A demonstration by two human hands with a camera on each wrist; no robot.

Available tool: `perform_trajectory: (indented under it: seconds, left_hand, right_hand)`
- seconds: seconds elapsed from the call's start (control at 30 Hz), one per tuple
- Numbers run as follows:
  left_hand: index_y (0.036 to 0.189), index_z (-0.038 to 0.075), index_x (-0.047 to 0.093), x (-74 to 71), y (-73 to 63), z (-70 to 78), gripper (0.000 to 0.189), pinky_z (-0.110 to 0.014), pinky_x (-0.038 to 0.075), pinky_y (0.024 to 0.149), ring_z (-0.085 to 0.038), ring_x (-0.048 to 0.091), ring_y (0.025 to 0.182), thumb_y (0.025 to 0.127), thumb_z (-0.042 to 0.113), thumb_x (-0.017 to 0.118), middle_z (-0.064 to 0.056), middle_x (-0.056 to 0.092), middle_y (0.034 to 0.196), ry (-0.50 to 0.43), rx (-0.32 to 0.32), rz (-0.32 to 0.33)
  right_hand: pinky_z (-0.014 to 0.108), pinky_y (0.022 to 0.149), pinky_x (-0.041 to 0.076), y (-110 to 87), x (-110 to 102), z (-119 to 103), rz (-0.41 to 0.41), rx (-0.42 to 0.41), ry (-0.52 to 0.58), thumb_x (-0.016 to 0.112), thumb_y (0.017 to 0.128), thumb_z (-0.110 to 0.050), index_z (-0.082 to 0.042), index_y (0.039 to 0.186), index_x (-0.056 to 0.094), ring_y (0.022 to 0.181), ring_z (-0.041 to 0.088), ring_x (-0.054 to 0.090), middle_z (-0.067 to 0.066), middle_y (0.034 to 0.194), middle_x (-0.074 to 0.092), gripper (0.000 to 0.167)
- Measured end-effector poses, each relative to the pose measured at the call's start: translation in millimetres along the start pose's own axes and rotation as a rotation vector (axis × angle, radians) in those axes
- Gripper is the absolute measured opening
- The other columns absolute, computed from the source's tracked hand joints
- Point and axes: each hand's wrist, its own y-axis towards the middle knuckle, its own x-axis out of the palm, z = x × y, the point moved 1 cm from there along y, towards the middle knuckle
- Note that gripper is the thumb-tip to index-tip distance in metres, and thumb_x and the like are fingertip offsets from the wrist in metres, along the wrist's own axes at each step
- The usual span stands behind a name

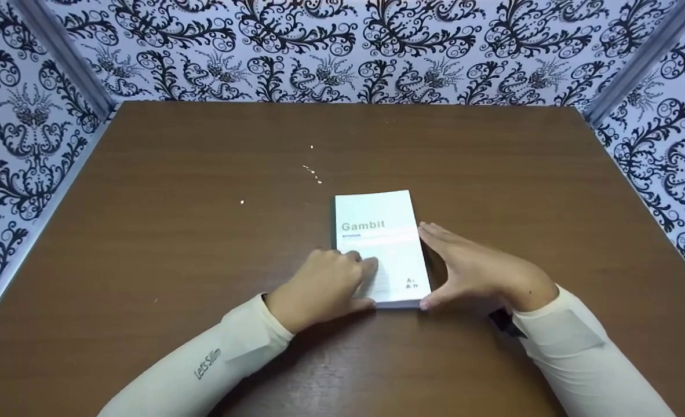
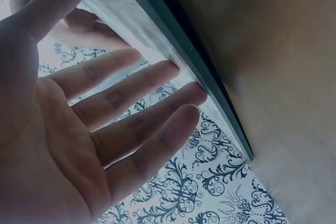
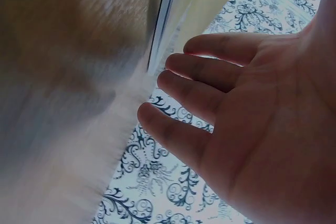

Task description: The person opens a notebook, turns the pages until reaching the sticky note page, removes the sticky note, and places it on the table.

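Note:
A white book (image 1: 380, 211) with "Gambit" printed on its cover lies flat on the brown table. My left hand (image 1: 322, 284) is over its lower left part, index finger across the cover and thumb at the bottom edge. In the left wrist view the left hand's fingers (image 2: 147, 124) extend toward the book's dark green spine (image 2: 189, 61). Along the right side, my right hand (image 1: 481, 269) has its fingertips by the edge and its thumb at the lower right corner. The right wrist view shows these fingers (image 3: 194, 93) nearly straight beside the book's edge (image 3: 164, 22).
Small white crumbs (image 1: 313, 172) are scattered on the table (image 1: 174, 174) beyond and left of the book. Walls (image 1: 319, 52) with a black scroll pattern enclose the table at the back and sides. A small black thing (image 1: 506, 322) shows under the right wrist.

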Motion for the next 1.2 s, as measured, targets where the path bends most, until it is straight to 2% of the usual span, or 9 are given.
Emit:
perform_trajectory:
  seconds: [0.13, 0.33, 0.6, 0.83, 1.07, 1.2]
  left_hand:
    - [0.099, 0.011, 0.068, 2.5, 4.2, -8.2, 0.042, -0.041, 0.055, 0.054, -0.023, 0.068, 0.064, 0.084, 0.047, 0.085, -0.006, 0.07, 0.079, -0.023, -0.03, -0.015]
    - [0.1, 0.009, 0.07, 4.1, 8.0, -19.8, 0.038, -0.044, 0.056, 0.057, -0.026, 0.069, 0.066, 0.086, 0.042, 0.084, -0.009, 0.071, 0.082, -0.071, -0.068, 0.007]
    - [0.1, 0.007, 0.071, 1.3, 9.7, -24.3, 0.034, -0.043, 0.056, 0.054, -0.021, 0.066, 0.062, 0.089, 0.037, 0.083, -0.009, 0.073, 0.082, -0.074, -0.09, 0.019]
    - [0.098, 0.009, 0.071, 1.9, 9.1, -26.8, 0.032, -0.044, 0.055, 0.053, -0.023, 0.066, 0.061, 0.089, 0.038, 0.083, -0.007, 0.072, 0.079, -0.057, -0.084, 0.032]
    - [0.096, 0.01, 0.069, -0.1, 8.6, -26.9, 0.028, -0.043, 0.054, 0.051, -0.023, 0.065, 0.06, 0.089, 0.033, 0.083, -0.006, 0.07, 0.075, -0.063, -0.073, 0.051]
    - [0.103, 0.01, 0.067, -1.8, 7.7, -28.6, 0.028, -0.044, 0.055, 0.053, -0.022, 0.065, 0.06, 0.089, 0.029, 0.082, -0.006, 0.068, 0.074, -0.098, -0.059, 0.071]
  right_hand:
    - [0.057, 0.128, 0.018, 11.0, -1, 3, -0.022, 0.019, 0.013, 0.092, 0.071, -0.053, 0.008, 0.163, 0.017, 0.161, 0.044, 0.014, 0.028, 0.171, 0.016, 0.133]
    - [0.059, 0.127, 0.019, 21.4, -6, 8, -0.019, 0.013, 0.004, 0.09, 0.074, -0.053, 0.011, 0.161, 0.018, 0.16, 0.047, 0.015, 0.031, 0.17, 0.017, 0.13]
    - [0.059, 0.128, 0.014, 25.6, -2, 7, -0.01, 0.002, 0.028, 0.086, 0.082, -0.052, 0.005, 0.164, 0.016, 0.161, 0.045, 0.008, 0.028, 0.173, 0.011, 0.122]
    - [0.061, 0.128, 0.017, 27.9, 5, -1, 0.022, -0.027, -0.005, 0.084, 0.087, -0.046, -0.009, 0.165, 0.03, 0.16, 0.047, 0.012, 0.025, 0.172, 0.017, 0.102]
    - [0.064, 0.125, 0.02, 28.0, 7, -5, 0.036, -0.045, -0.017, 0.084, 0.088, -0.039, -0.007, 0.162, 0.038, 0.158, 0.049, 0.017, 0.027, 0.17, 0.021, 0.092]
    - [0.066, 0.125, 0.019, 30.3, 8, -6, 0.036, -0.068, -0.019, 0.084, 0.088, -0.034, -0.008, 0.159, 0.043, 0.157, 0.05, 0.02, 0.029, 0.169, 0.023, 0.086]
